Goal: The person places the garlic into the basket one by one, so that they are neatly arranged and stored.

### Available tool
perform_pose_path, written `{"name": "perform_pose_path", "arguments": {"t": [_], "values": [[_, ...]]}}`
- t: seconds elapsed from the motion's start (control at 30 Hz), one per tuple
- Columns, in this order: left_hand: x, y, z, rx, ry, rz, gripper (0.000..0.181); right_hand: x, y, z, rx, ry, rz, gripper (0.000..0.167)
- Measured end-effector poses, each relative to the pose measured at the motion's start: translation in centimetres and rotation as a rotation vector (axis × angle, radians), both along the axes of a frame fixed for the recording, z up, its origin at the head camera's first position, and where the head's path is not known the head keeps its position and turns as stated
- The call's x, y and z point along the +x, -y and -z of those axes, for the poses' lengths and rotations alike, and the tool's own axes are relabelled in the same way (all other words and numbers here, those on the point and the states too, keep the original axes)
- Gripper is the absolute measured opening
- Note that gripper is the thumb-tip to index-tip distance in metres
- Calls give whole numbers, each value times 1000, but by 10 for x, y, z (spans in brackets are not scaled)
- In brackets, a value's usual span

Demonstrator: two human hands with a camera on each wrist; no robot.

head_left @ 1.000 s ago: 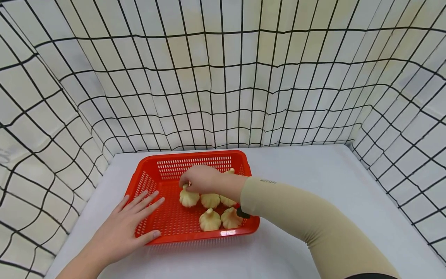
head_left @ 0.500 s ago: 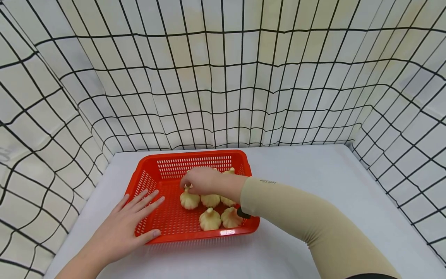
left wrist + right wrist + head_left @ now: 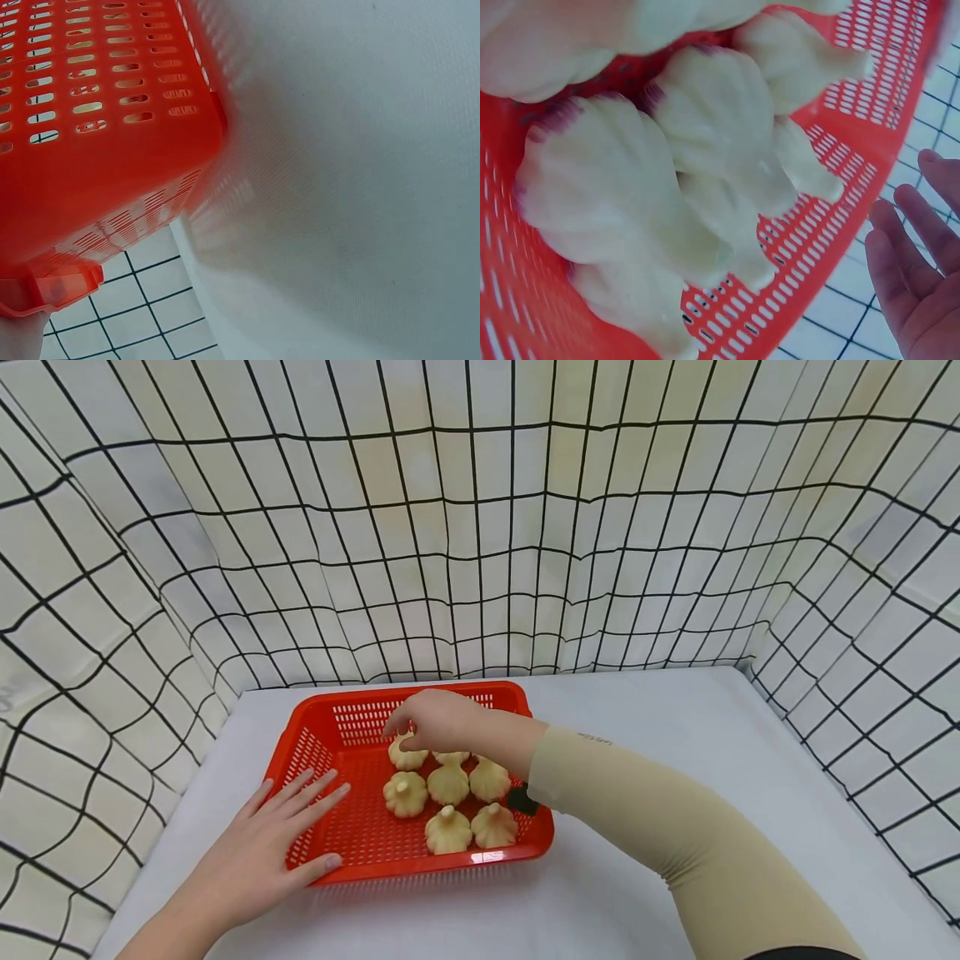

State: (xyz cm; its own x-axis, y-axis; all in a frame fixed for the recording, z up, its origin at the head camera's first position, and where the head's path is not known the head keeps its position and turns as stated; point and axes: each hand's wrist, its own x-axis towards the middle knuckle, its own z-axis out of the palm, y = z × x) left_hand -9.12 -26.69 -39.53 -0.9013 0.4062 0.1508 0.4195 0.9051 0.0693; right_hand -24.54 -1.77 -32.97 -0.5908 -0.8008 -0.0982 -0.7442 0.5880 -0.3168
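A red plastic basket (image 3: 375, 868) stands on the white table with several pale garlic bulbs inside. My left hand (image 3: 266, 839) rests on its left side, fingers straight over the rim and thumb at the near corner. Inside the basket, my right hand (image 3: 438, 722) is over the back row, thumb and fingers curled round the upper part of a garlic bulb (image 3: 408, 758). A garlic bulb (image 3: 405, 795) in the middle row sits uncovered in front. The right wrist view shows garlic bulbs (image 3: 607, 172) with purplish bases up close, and my left hand (image 3: 919, 285) beyond the rim.
A white wall with a black grid (image 3: 480, 568) rises behind the table and on both sides. White tabletop (image 3: 645, 718) extends to the right of the basket. The left wrist view shows the basket's slotted outer wall (image 3: 112, 165) close by.
My right hand has let go of the middle-row garlic bulb and moved back to one behind it. The released bulb stands with its stem showing. My left hand keeps its place.
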Motion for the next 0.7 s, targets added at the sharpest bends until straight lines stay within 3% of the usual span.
{"name": "perform_pose_path", "arguments": {"t": [0.43, 0.7], "values": [[-1, 0, 1, -3, -5, -1, 78, -3, -50, -17, -178, 62, 122, 27], [0, 0, 0, 0, -14, 2, 77, 0, -86, -19, -232, 9, 213, 24]]}}
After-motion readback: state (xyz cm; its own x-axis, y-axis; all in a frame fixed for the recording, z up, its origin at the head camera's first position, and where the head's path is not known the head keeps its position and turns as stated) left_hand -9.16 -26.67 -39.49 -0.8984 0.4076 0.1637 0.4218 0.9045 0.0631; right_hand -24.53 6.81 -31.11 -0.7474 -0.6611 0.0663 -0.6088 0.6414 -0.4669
